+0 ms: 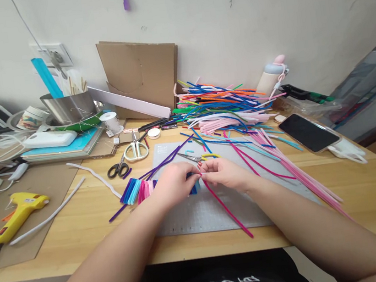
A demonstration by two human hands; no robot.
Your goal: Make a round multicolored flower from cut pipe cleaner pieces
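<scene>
Left hand (176, 183) and right hand (226, 173) both pinch one magenta stem (226, 209) at its far end, equally near; its long axis runs toward five o'clock over the mat (185, 222).

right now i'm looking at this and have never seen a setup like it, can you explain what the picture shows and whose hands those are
There is no machine here: these are a person's bare hands. The single picture comes from a camera worn on that person's head, looking forward and down, so both arms reach in from the bottom.

The fingers of the left hand and right hand meet at a bright pink pipe cleaner, whose loose end slants down toward the table's front edge.

A grey mat lies on the wooden table. A striped row of pipe cleaners runs partly behind the left hand. Around them are two pairs of scissors, a yellow glue gun, a phone and a big colourful pile.
</scene>
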